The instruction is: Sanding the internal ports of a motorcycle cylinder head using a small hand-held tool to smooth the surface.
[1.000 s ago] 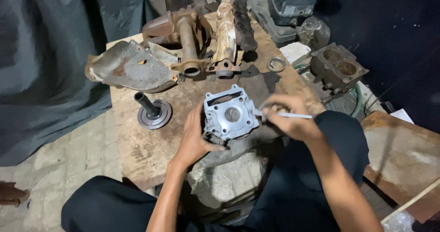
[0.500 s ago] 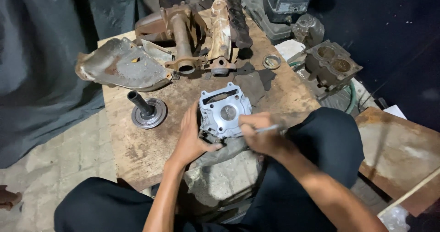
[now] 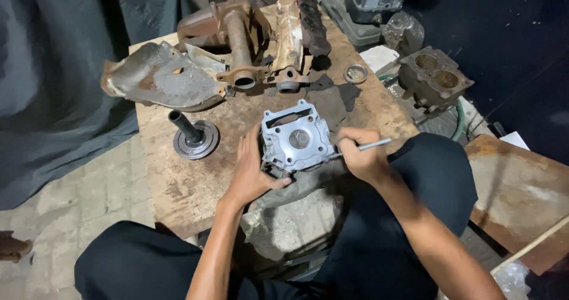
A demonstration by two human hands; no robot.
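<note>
A pale grey cast-metal engine cylinder block (image 3: 295, 141) sits near the front edge of a worn wooden board (image 3: 178, 187). The left hand (image 3: 252, 172) grips its left side; the right hand (image 3: 361, 155) is closed around a thin silver metal rod (image 3: 373, 145) touching the block's right side.

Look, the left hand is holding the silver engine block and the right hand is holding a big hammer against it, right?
Not quite. In the head view the right hand holds a thin metal rod, not a big hammer, with its tip at the silver engine block. The left hand does hold the block.
</note>
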